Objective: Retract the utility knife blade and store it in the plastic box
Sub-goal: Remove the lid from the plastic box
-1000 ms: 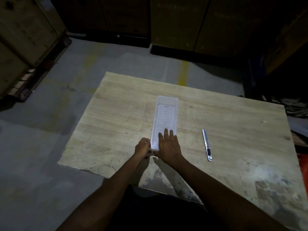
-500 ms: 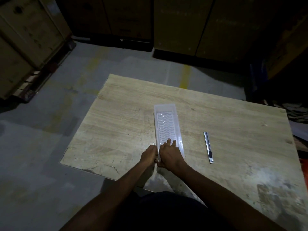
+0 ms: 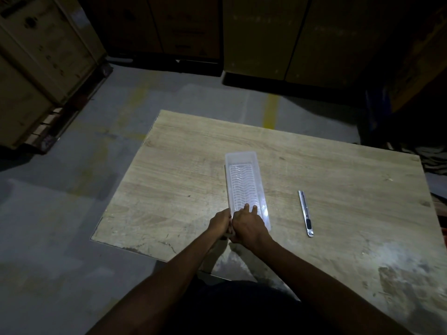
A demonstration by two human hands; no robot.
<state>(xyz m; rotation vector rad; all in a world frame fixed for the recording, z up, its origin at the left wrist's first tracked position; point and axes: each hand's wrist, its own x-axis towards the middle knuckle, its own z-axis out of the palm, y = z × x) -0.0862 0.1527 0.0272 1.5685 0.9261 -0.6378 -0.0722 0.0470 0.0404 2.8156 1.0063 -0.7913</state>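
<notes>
On the wooden table [image 3: 183, 170], near edge | plastic box [image 3: 244, 187] now dragged closer, twisted a bit | left hand [image 3: 219, 224] pinching near-left corner, right hand [image 3: 246, 226] flat over near end | utility knife [image 3: 306, 213] untouched, well right | pickup and retract pending

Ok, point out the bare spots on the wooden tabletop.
Free: the wooden tabletop left of the clear plastic box, and the strip between box and silver utility knife. Crowded: the box's near end, under the left hand and right hand.

Wooden table [image 3: 183, 180] bears plastic box [image 3: 242, 163], utility knife [image 3: 305, 211].
</notes>
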